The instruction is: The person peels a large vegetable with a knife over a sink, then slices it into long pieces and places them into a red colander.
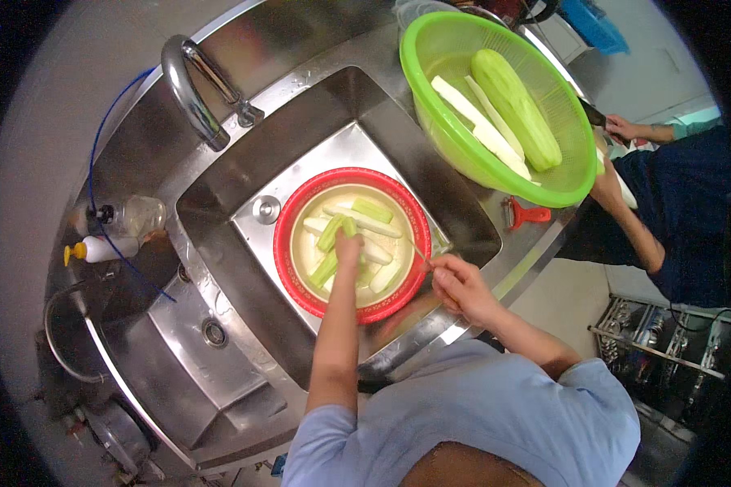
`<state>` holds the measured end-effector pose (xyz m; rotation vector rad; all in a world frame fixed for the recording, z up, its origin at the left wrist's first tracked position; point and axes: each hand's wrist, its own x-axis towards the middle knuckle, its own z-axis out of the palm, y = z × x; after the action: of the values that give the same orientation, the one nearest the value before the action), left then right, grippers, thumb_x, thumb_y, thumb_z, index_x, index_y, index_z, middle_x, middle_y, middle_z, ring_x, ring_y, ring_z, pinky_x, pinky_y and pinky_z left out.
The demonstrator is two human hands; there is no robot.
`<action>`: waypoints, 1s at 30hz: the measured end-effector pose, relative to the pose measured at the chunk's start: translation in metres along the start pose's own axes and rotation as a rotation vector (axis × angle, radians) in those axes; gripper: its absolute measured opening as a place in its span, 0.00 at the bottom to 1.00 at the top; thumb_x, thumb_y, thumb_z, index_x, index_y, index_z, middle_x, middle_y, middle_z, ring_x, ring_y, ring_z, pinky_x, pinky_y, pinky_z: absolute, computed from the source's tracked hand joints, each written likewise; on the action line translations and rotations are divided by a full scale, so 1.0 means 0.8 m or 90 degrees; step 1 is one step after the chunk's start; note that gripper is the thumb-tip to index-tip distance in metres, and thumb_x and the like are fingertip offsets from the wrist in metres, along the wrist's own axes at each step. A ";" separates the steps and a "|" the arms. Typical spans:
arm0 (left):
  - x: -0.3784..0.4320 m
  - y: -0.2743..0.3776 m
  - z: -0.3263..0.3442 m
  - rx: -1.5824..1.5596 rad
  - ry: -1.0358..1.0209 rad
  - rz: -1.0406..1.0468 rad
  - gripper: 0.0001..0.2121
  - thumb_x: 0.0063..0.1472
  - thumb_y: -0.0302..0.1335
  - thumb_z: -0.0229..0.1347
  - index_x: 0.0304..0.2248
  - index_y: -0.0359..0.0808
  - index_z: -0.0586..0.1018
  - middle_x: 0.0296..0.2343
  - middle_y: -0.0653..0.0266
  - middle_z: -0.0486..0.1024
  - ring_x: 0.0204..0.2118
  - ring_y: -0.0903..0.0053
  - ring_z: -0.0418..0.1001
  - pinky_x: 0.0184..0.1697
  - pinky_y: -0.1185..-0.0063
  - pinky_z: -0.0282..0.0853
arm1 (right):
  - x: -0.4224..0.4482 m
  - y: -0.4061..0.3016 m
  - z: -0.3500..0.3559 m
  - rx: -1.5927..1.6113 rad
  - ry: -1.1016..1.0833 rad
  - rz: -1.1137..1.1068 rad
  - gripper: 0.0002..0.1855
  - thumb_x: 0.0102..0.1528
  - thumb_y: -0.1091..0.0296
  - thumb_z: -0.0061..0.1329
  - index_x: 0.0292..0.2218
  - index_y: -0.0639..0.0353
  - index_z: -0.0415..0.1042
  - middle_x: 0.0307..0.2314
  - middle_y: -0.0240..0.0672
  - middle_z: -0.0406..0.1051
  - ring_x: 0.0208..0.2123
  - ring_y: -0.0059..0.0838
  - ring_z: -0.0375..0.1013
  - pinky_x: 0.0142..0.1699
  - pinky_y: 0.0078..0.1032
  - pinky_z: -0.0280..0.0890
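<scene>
My left hand [348, 246] reaches into a red-rimmed basin [286, 222], its fingers on a piece of peeled green gourd [331, 232]. Around it in the basin lie several other gourd lengths, among them a pale strip [371, 222] and a green chunk [323, 269]. Over the basin's right rim, my right hand [463, 287] grips a thin metal utensil [419, 251]; blur keeps its exact kind unclear. The basin sits inside a stainless steel sink [365, 143].
A green colander [429, 122] with a whole peeled gourd [518, 109] and pale lengths stands on the right counter, beside a red peeler [527, 214]. A co-worker's hand [621, 128] holds a knife [592, 112]. The faucet [189, 91] arches over the sink's left corner; a pump bottle [103, 249] lies left.
</scene>
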<state>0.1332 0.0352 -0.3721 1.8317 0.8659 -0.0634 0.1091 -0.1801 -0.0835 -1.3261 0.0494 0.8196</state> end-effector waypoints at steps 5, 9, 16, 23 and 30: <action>-0.123 0.147 -0.125 -0.917 -0.491 -0.146 0.21 0.62 0.41 0.37 0.53 0.47 0.61 0.19 0.65 0.61 0.20 0.77 0.58 0.22 0.77 0.58 | -0.025 -0.028 0.021 0.058 -0.049 -0.017 0.13 0.61 0.64 0.38 0.45 0.58 0.66 0.18 0.22 0.60 0.13 0.10 0.52 0.18 0.11 0.46; -0.201 0.235 -0.162 -0.938 -0.485 0.045 0.21 0.65 0.43 0.34 0.55 0.49 0.57 0.20 0.64 0.62 0.24 0.74 0.63 0.26 0.75 0.66 | -0.052 -0.037 0.044 -0.148 -0.196 -0.154 0.18 0.58 0.69 0.42 0.50 0.60 0.63 0.29 0.32 0.68 0.26 0.17 0.68 0.33 0.18 0.64; -0.256 0.293 -0.180 -0.911 -0.423 0.162 0.23 0.66 0.41 0.34 0.58 0.46 0.52 0.26 0.59 0.68 0.38 0.64 0.70 0.45 0.61 0.70 | -0.094 -0.071 0.053 -0.469 -0.223 -0.360 0.27 0.55 0.67 0.45 0.55 0.55 0.57 0.36 0.41 0.69 0.34 0.35 0.72 0.40 0.28 0.66; -0.294 0.311 -0.186 -0.849 -0.396 0.204 0.23 0.66 0.41 0.32 0.58 0.44 0.52 0.29 0.56 0.69 0.38 0.61 0.72 0.44 0.59 0.71 | -0.116 -0.084 0.044 -0.514 -0.257 -0.402 0.29 0.53 0.67 0.47 0.56 0.53 0.57 0.32 0.41 0.69 0.33 0.39 0.72 0.37 0.30 0.67; -0.322 0.314 -0.197 -0.829 -0.379 0.196 0.23 0.66 0.40 0.32 0.58 0.43 0.52 0.30 0.56 0.69 0.42 0.59 0.69 0.45 0.59 0.71 | -0.118 -0.090 0.049 -0.461 -0.272 -0.413 0.30 0.53 0.70 0.46 0.57 0.50 0.55 0.29 0.42 0.68 0.32 0.40 0.71 0.37 0.32 0.65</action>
<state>0.0368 -0.0145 0.0054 0.6095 0.0688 0.1258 0.0643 -0.1939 0.0324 -1.6569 -1.0481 0.5450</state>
